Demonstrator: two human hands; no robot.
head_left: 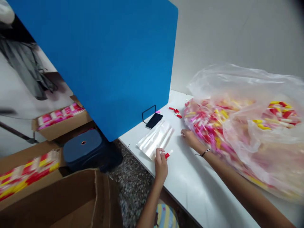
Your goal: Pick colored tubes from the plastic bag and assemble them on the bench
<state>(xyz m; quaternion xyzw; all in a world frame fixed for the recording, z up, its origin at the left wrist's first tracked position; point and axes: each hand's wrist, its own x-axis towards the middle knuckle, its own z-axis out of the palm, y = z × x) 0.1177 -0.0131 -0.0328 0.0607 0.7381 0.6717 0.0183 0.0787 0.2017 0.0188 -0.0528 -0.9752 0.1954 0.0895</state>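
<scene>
Head view: the left hand point(161, 167) pinches a red-capped white tube point(167, 155), whose long axis slants outward toward the right hand point(190, 138).

The left hand point(161, 166) pinches a red-and-white tube point(167, 155) just beside a pile of clear plastic sleeves point(155, 139) on the white desk point(197, 190). The right hand point(190, 139), a dark band at its wrist, rests against a clear plastic bag point(249, 85) heaped with red, pink and yellow tubes. A black phone point(154, 120) lies by the blue divider point(95, 63), near loose red tubes point(175, 112).
</scene>
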